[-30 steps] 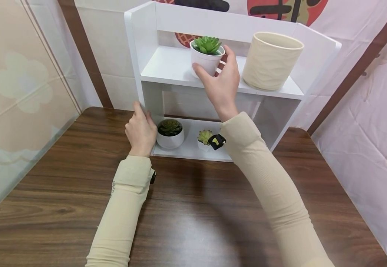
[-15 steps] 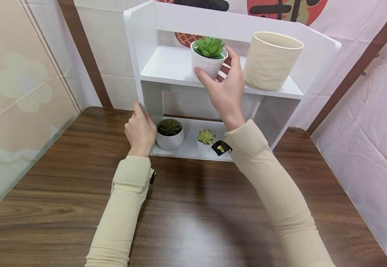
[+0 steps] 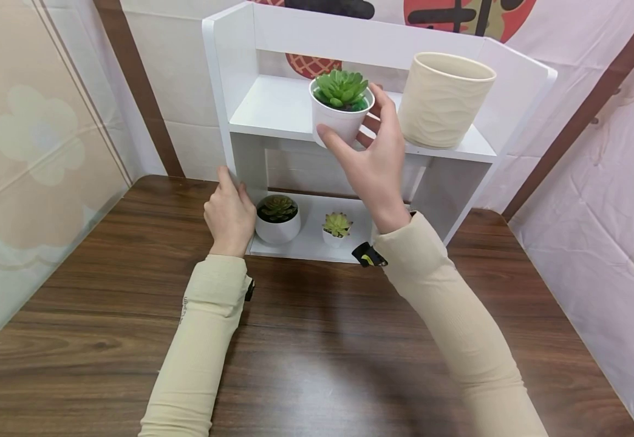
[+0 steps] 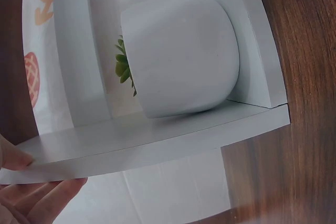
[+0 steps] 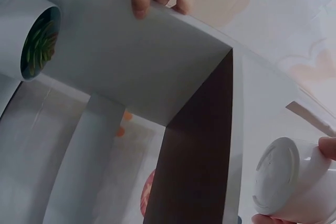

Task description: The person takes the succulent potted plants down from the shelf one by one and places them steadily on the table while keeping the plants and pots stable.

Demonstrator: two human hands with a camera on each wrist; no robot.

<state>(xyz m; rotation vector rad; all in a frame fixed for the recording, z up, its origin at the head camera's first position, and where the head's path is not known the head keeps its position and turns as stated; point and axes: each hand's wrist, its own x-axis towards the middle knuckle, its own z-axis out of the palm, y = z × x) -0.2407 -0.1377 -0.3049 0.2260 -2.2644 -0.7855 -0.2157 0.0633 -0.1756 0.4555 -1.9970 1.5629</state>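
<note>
In the head view my right hand [image 3: 376, 167] holds a green succulent in a white pot [image 3: 334, 121] between thumb and fingers. The pot is in front of the upper board of a white two-tier shelf [image 3: 276, 112], overlapping its front edge. In the right wrist view the pot's underside [image 5: 275, 177] shows, off the board. My left hand [image 3: 231, 215] grips the shelf's left side panel [image 4: 131, 148], thumb on one face and fingers on the other. Beside that panel, a dark green succulent in a rounded white pot [image 3: 277, 227] stands on the lower board.
A cream ribbed planter [image 3: 445, 103] stands at the right of the upper board. A small yellow-green succulent [image 3: 337, 226] in a white pot sits on the lower board. The shelf stands on a brown wood-grain table [image 3: 295, 340], before printed cloth walls [image 3: 38, 133].
My right hand has brought the potted succulent forward and slightly down, from over the upper board to its front edge. The left hand stays in place on the side panel.
</note>
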